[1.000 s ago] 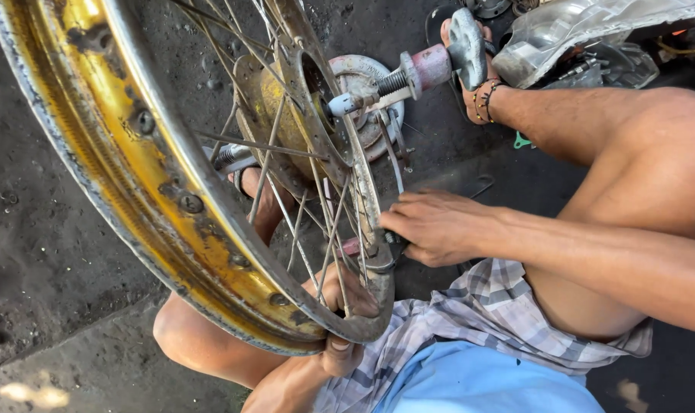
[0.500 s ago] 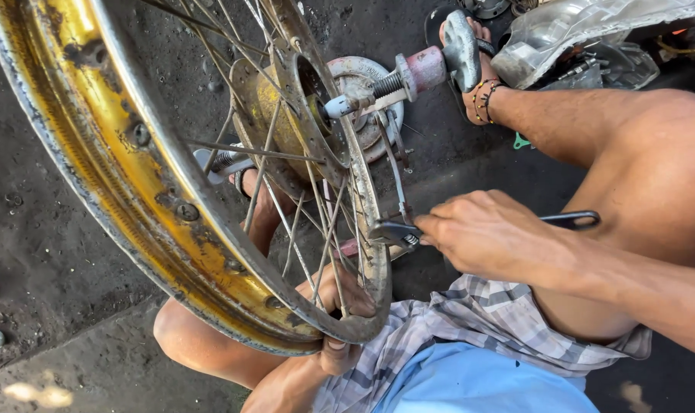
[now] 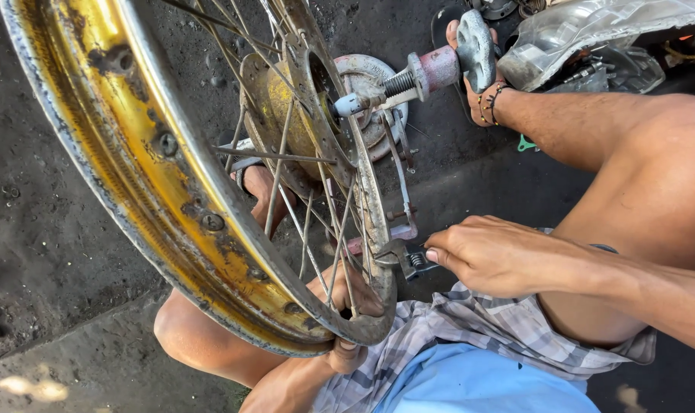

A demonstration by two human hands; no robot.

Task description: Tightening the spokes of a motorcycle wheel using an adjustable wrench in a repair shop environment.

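Note:
A worn yellow spoked wheel rim (image 3: 144, 180) stands upright between my knees, its hub (image 3: 297, 122) on a threaded axle (image 3: 397, 82). My right hand (image 3: 493, 256) grips a small adjustable wrench (image 3: 405, 256) whose jaw sits on a spoke nipple at the rim's near edge. My left hand (image 3: 343, 306) reaches through the spokes and holds the rim's lower edge, with the thumb underneath.
A pink truing-stand bracket (image 3: 405, 226) stands behind the rim on the dark, dirty ground (image 3: 49, 252). My right leg (image 3: 630, 153) stretches to a sandalled foot by a clear plastic sheet (image 3: 592, 30). My left knee (image 3: 187, 336) is under the rim.
My right hand has shifted along the rim's edge with the wrench, whose jaw now shows clearly at the spoke nipple. The wheel has tilted slightly in view.

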